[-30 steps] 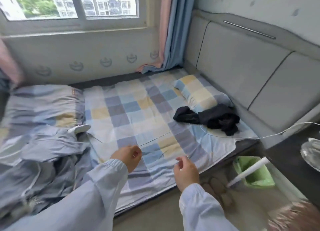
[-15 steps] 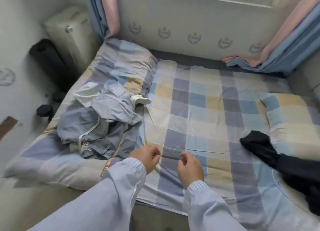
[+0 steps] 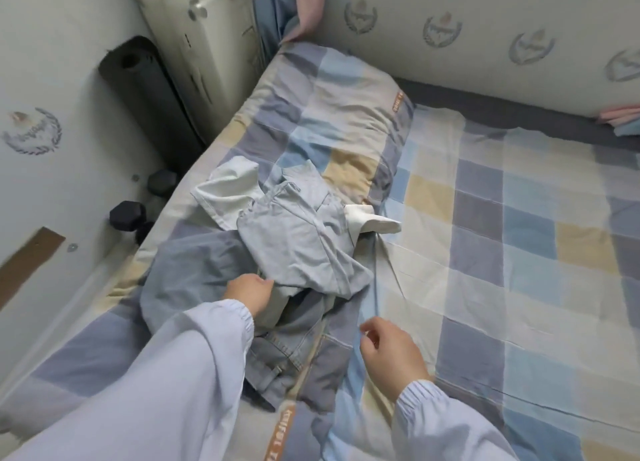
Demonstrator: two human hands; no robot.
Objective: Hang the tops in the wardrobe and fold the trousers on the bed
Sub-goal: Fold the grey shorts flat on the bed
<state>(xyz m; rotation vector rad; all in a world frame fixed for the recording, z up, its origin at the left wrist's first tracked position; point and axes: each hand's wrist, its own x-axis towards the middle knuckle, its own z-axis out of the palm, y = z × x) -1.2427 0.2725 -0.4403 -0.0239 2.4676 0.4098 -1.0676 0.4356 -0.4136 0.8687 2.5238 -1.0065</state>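
A crumpled heap of pale grey-blue clothes [image 3: 298, 242] lies on the folded checked quilt at the bed's left side. White pocket linings stick out of the top garment. Under it lie light blue jeans [image 3: 277, 353] with a belt-looped waistband. My left hand [image 3: 251, 292] rests at the lower edge of the top grey garment, fingers curled into the cloth; whether it grips is unclear. My right hand [image 3: 391, 353] hovers just right of the heap over the checked sheet, fingers loosely curled and holding nothing.
The bed [image 3: 519, 253] with its checked sheet stretches to the right. A rolled dark mat [image 3: 149, 93] and a white floor-standing unit [image 3: 204, 45] stand at the left wall. Dark dumbbells [image 3: 128, 215] lie on the floor beside the bed.
My view has swung left, from the black garment by the pillow to the clothes heap. My left hand has reached forward onto the grey garment; my right hand trails behind it.
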